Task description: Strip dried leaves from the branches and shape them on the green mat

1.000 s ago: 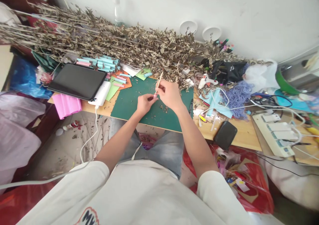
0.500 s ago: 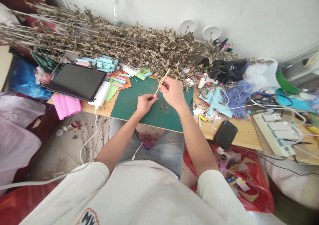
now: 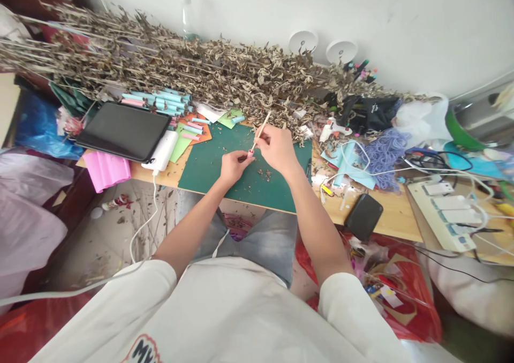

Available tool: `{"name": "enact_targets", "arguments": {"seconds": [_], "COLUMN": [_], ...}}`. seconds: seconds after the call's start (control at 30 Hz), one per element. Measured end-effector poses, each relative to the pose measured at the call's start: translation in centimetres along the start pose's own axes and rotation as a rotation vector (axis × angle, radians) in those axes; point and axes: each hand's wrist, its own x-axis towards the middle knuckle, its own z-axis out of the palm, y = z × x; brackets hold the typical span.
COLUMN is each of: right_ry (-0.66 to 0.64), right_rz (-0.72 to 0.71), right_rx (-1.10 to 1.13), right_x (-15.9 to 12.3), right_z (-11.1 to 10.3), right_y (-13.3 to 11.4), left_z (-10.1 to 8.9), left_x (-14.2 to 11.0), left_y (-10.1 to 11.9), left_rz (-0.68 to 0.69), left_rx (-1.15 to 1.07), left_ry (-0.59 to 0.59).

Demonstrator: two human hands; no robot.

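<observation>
Over the green mat (image 3: 209,175), my left hand (image 3: 233,168) is closed on a small pink paper tube (image 3: 250,153), gripping it between thumb and fingertips. My right hand (image 3: 277,148) pinches a thin wooden stick (image 3: 263,127). The stick slants, its lower end at the tube's open top; how far inside it reaches is hidden. Brown leaf crumbs (image 3: 263,174) lie scattered on the mat below my hands. Several blue and pink paper tubes (image 3: 172,103) are piled to the left, and a few more rest on coloured paper (image 3: 204,134).
Dried leafy stalks (image 3: 241,74) stretch along the wall. At left lie a black tablet (image 3: 124,131) and a white power bank (image 3: 161,151). To the right are a glue gun (image 3: 334,130), purple yarn (image 3: 381,159), a black case (image 3: 363,217) and a power strip (image 3: 441,213) with cables.
The stick has tilted from nearly upright to slanting right, as my right hand shifted slightly right. Over the last half second it dipped slightly. My left hand stays put with the tube.
</observation>
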Motion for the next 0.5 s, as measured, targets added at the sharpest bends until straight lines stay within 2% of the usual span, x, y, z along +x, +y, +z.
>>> {"name": "enact_targets", "arguments": {"seconds": [0.23,0.5], "right_ry": [-0.028,0.021], "right_rz": [-0.009,0.01], "right_rx": [-0.059,0.001], "right_x": [-0.3,0.0], "right_z": [-0.2,0.3], "right_y": [-1.0,0.1], "left_z": [-0.1,0.1], "left_x": [0.0,0.0], "left_y": [0.3,0.0], "left_rz": [0.013,0.021], "left_rx": [-0.004,0.009], "left_ry": [0.011,0.019]}}
